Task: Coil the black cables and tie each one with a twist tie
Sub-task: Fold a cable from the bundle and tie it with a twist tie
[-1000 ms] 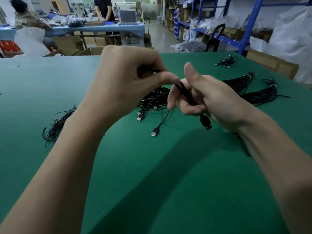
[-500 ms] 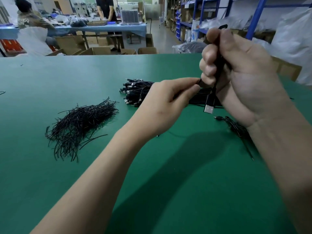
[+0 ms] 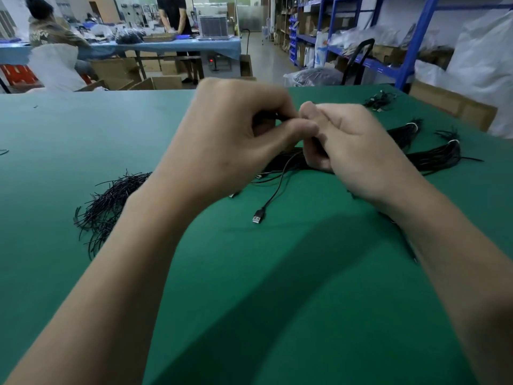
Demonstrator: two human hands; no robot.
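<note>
Over mid-tabletop [image 3: 249, 301] the left hand [image 3: 236, 140] and right hand [image 3: 358, 151] meet, both pinching the black cable [image 3: 277, 187], its loose tail running toward the near edge, plug [image 3: 258, 218] nearer the left.

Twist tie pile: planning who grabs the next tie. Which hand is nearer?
Left. The left hand is right of the twist tie pile; the right hand is farther right, beyond the left. Both grip the black cable.
</note>
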